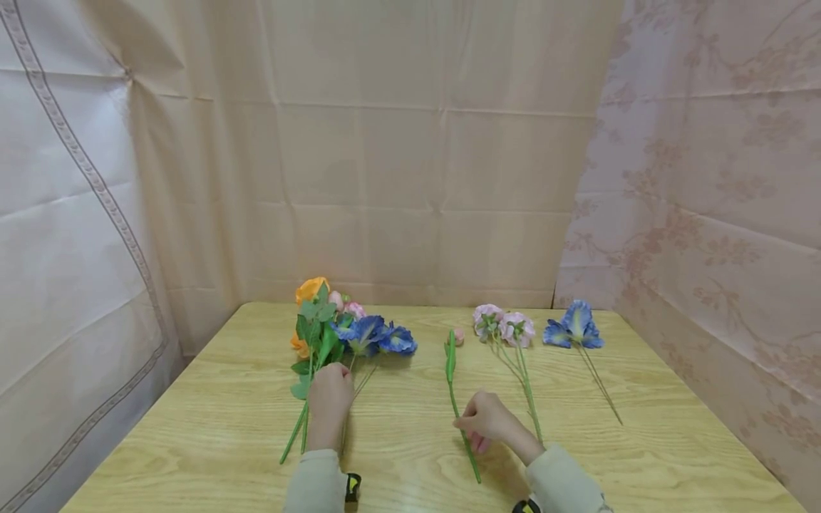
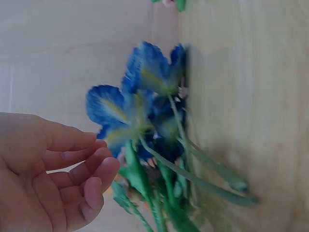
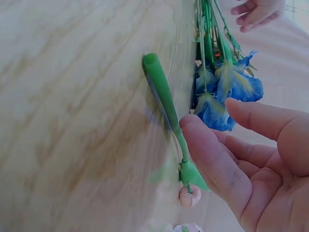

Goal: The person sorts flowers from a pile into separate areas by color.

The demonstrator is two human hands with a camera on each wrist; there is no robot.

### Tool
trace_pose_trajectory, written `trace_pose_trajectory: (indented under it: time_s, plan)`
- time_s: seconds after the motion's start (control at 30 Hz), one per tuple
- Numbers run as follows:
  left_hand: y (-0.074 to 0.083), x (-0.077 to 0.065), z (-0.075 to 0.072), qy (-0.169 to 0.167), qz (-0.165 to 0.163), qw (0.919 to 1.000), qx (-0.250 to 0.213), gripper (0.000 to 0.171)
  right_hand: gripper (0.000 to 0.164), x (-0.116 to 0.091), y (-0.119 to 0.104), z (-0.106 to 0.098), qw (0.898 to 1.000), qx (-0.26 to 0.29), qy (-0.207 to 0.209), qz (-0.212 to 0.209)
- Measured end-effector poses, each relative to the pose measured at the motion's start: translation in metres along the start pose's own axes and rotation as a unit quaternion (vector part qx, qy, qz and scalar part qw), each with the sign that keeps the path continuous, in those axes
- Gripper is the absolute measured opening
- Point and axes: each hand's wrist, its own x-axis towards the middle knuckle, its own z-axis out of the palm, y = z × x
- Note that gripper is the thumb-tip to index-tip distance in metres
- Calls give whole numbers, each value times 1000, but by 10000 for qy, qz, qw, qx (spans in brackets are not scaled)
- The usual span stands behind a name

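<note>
My left hand (image 1: 331,395) is over a bunch of artificial flowers. In the left wrist view its fingers (image 2: 91,166) are loosely bent, holding nothing, beside the blue irises (image 2: 145,92). The irises lie on the bunch's right side, with orange flowers (image 1: 311,288) and green leaves at its left. My right hand (image 1: 489,417) is at the lower stem of a single pink tulip (image 1: 451,356) lying on the table. In the right wrist view, thumb and forefinger are spread apart beside the tulip's green stem (image 3: 161,87). Whether a fingertip touches the stem is unclear.
Two pale pink flowers (image 1: 516,328) with long stems lie right of the tulip. Farther right lies another blue iris (image 1: 577,328) on a thin stem. The wooden table (image 1: 398,463) ends at a beige curtain (image 1: 410,178) behind, and patterned cloth (image 1: 725,214) hangs at the right.
</note>
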Motion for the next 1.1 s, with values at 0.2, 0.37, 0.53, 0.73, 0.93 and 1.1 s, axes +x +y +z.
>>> trace_pose_trajectory:
  time_s: [0.2,0.37,0.53,0.73,0.93,1.1]
  plan:
    - [-10,-2,4,-188,-31,9998,-21,44,25,-1,-2,1,10000,4,-13,74]
    - [-12,-4,7,-380,-167,9991,112,47,24,-2,-4,1,9999,2,-32,99]
    - [-13,-4,9,-571,-324,9977,178,48,23,-2,-3,2,10000,14,-68,66]
    - [-16,-7,11,-712,-253,9968,254,47,24,-3,0,2,9999,51,-117,-29]
    - [-18,-8,12,-768,-165,9965,275,46,24,-2,2,3,9999,42,-108,25]
    - [-19,-8,12,-756,-111,9969,210,45,23,-3,2,4,9999,68,-83,39]
